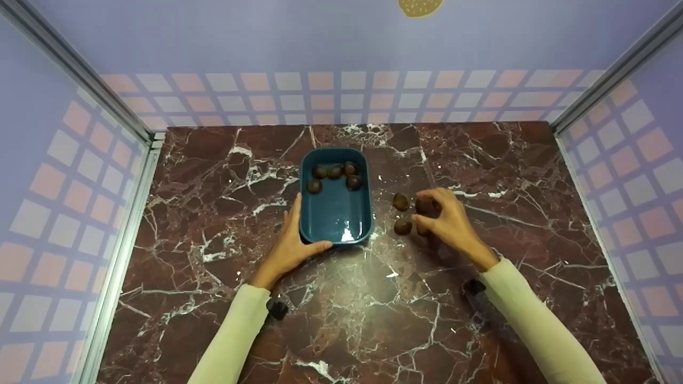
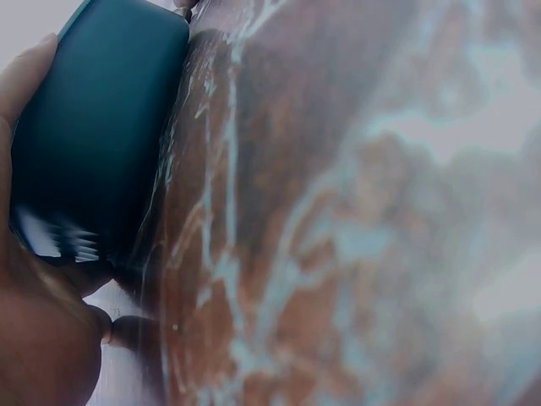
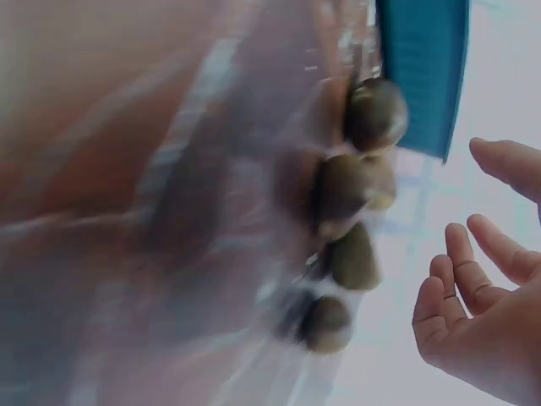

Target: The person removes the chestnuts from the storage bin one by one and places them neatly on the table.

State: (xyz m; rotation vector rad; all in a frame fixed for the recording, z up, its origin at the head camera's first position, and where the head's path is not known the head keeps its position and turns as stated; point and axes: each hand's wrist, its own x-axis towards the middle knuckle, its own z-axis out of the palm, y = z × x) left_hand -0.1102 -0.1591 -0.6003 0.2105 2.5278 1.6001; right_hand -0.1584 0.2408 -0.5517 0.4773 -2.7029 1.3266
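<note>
A blue-green rectangular container (image 1: 333, 216) stands on the table, with several small, round, glossy brown pieces (image 1: 335, 171) in its far half. My left hand (image 1: 291, 248) rests at its near left corner, straight fingers along the left wall and thumb along the near wall. To the right of the container lies a cluster of similar brown pieces (image 1: 403, 226). Over this cluster is my right hand (image 1: 451, 221), thumb and forefinger spread and partly covering some pieces. In the right wrist view, space shows between the fingers and the brown pieces (image 3: 376, 118).
The table (image 1: 203, 320) has a dark red marble pattern with white veins. Lilac walls with pink and white squares (image 1: 320, 81) enclose the back and both sides. Metal strips (image 1: 120, 240) run along the wall joints. A black wrist device (image 1: 277, 309) sits at the left cuff.
</note>
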